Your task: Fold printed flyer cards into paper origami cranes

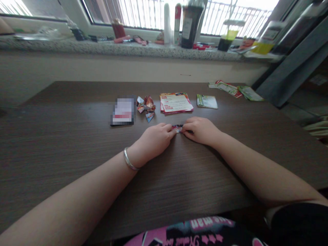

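Observation:
Both hands meet near the middle of the dark wooden table, pinching a small folded piece of printed card (177, 128) between them. My left hand (156, 137), with a silver bangle at its wrist, grips the left end. At the right end, the fingers of my right hand (201, 130) are closed on the same piece. Its full shape is partly hidden by my fingers. Just beyond my left hand lies a folded paper figure (146, 107) of colourful printed pieces. A stack of printed cards (176, 102) rests beyond the gap between my hands.
A blurred-out rectangular item (123, 111) lies left on the table (64, 136). Farther right are a small card stack (207, 101) and scattered packets (230, 89). Bottles, a dark cup (191, 27) and small items crowd the windowsill (148, 50). A grey curtain (294, 58) hangs at right.

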`<action>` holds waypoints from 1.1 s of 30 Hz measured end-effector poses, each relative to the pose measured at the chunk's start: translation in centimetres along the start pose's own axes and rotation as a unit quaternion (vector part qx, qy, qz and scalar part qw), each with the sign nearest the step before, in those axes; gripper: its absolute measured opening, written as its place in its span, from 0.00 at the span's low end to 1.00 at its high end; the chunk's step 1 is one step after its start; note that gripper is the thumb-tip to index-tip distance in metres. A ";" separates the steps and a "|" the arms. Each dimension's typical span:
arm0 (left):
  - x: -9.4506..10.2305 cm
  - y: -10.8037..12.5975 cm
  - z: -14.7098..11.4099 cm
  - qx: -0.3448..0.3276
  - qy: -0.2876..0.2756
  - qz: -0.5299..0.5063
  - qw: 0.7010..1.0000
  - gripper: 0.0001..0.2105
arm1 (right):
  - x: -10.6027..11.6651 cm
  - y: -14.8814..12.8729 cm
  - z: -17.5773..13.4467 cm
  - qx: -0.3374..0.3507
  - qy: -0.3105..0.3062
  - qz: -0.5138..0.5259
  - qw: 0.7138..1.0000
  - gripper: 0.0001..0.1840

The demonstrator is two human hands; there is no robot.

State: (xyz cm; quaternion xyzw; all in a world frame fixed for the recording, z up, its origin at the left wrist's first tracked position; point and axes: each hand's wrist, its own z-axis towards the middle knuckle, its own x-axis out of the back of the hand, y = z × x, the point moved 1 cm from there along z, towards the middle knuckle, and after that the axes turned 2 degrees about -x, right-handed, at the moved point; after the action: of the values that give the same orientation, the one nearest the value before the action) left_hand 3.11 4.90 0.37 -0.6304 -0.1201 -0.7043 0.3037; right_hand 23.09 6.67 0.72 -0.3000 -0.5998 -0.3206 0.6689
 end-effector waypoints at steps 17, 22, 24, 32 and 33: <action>0.1 0.0 -0.1 0.010 -0.014 -0.008 1.000 0.15 | 1.3 -1.4 -0.4 0.005 -0.031 -0.065 0.997 0.15; 0.1 -0.1 -0.1 0.010 -0.018 -0.007 1.000 0.14 | 1.4 -1.2 -0.2 -0.004 -0.037 -0.055 0.998 0.15; 0.1 -0.2 -0.2 0.005 -0.015 -0.007 1.000 0.14 | 1.6 -1.1 -0.1 -0.008 -0.040 -0.054 0.998 0.14; 0.6 -0.4 -0.4 -0.002 -0.019 0.013 1.000 0.14 | 2.4 -1.6 -0.2 -0.018 -0.069 -0.071 0.995 0.16; 0.7 -0.4 -0.4 -0.002 -0.020 0.012 1.000 0.14 | 2.5 -1.6 -0.2 -0.018 -0.067 -0.071 0.995 0.16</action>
State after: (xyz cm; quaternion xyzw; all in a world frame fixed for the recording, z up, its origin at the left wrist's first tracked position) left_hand 2.53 4.80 1.04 -0.6464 -0.1164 -0.6881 0.3084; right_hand 22.14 5.37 3.17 -0.2896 -0.6574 -0.3572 0.5970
